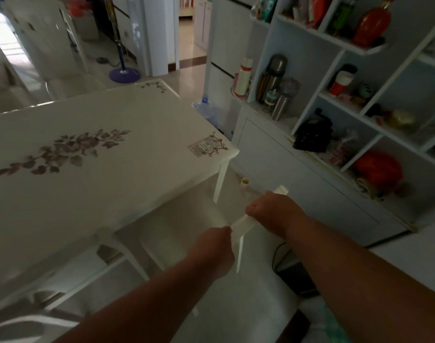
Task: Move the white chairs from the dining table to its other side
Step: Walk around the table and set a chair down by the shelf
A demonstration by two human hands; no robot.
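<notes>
The white dining table (137,120), printed with purple flowers, fills the left and middle of the head view. A white chair (176,226) stands at the table's near right corner, its seat partly under the tabletop. My left hand (212,246) and my right hand (273,209) are both closed around the top rail (243,222) of this chair's back. A second white chair (107,266) is tucked under the table to the left. More white chairs (62,58) stand beyond the table's far side.
A white shelf unit and cabinet (310,169) with flasks, bottles and red items lines the right side, close to the chair. A water jug (205,107) sits on the floor by the table's far right corner. A fan base (124,74) stands further back. A black box (295,276) lies on the floor.
</notes>
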